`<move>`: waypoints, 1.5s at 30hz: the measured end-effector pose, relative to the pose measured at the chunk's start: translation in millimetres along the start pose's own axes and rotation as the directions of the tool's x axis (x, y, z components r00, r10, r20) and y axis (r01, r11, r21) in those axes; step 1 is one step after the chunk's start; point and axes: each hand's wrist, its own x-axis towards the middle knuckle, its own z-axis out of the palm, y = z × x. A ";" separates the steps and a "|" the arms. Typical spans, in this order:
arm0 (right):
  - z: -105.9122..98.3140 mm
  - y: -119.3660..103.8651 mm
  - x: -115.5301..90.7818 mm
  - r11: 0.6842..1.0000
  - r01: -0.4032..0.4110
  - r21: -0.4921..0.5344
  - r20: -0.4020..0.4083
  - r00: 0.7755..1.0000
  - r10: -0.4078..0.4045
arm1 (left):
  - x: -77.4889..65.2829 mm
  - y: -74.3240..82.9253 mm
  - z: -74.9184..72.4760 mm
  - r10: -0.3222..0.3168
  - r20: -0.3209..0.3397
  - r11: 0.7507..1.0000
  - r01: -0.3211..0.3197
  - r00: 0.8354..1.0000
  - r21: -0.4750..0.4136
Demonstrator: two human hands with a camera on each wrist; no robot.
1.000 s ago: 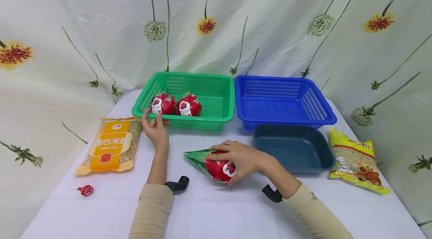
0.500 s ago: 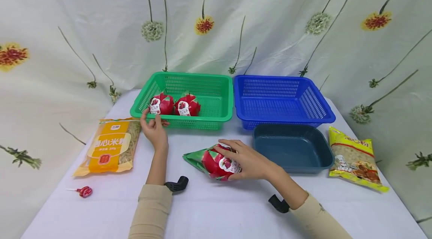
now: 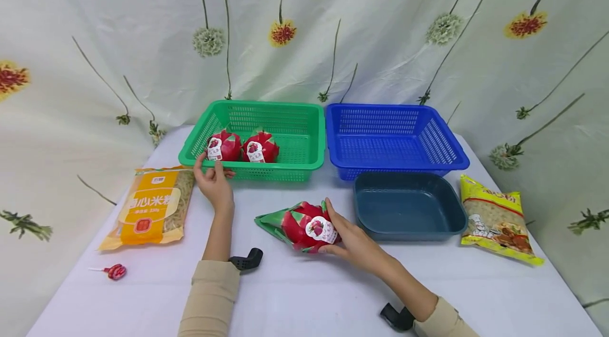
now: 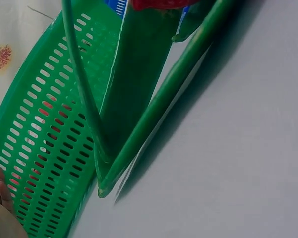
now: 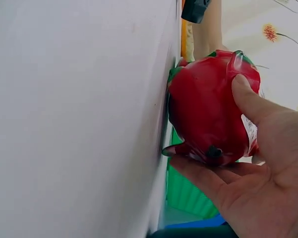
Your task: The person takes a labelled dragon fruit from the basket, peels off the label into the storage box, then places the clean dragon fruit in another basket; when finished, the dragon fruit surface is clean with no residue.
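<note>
One red lollipop (image 3: 116,272) lies at the far left of the white-covered table (image 3: 285,305), its stick pointing left. Just behind it and slightly right is an orange-labelled bag of rice noodles (image 3: 149,205), lying flat with its right end near the green basket (image 3: 266,166). The left hand (image 3: 214,184) touches the near-left rim of that basket, its fingers bent and the index finger and thumb reaching up apart from each other; whether they pinch the rim, I cannot tell. Inside, toward the left, sit two red fruits with white labels: the left dragon fruit (image 3: 232,146) and, just beside it, the right dragon fruit (image 3: 268,147). In front of the basket, at the table's middle, the third dragon fruit (image 3: 297,225) lies on its side, green pointed leaves to the left and an oval sticker toward the right. The right hand (image 3: 354,242) grips its right end, thumb on one side and fingers on the other, as the right wrist view shows. Farther right, the blue mesh basket (image 3: 380,149) stands beside the green one, with a dark teal tub (image 3: 409,210) just in front of it. A yellow food bag (image 3: 497,220), printed with a chef, lies beside the tub at the far right.
</note>
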 end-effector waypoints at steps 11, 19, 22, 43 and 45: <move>7.9 15.1 10.5 0.978 0.133 0.162 -0.152 0.982 -0.109 | -4.2 28.2 -1.0 -0.078 -0.027 0.970 0.082 0.997 0.229; 3.0 -6.1 9.1 0.936 0.187 0.299 -0.282 0.954 -0.100 | -33.3 66.9 -5.0 -0.051 0.734 0.823 -0.388 0.677 0.415; 1.5 -10.8 9.1 0.928 0.195 0.318 -0.290 0.952 -0.101 | -56.0 67.2 -2.8 -0.195 0.921 0.818 -0.462 0.338 0.343; 3.8 -11.2 12.1 0.909 0.189 0.371 -0.258 0.962 -0.094 | -92.7 46.2 2.1 -0.304 0.938 0.664 -0.669 0.166 0.334; 4.2 -11.0 12.5 0.907 0.193 0.375 -0.248 0.963 -0.102 | -93.2 43.7 0.4 -0.291 0.940 0.676 -0.658 0.176 0.332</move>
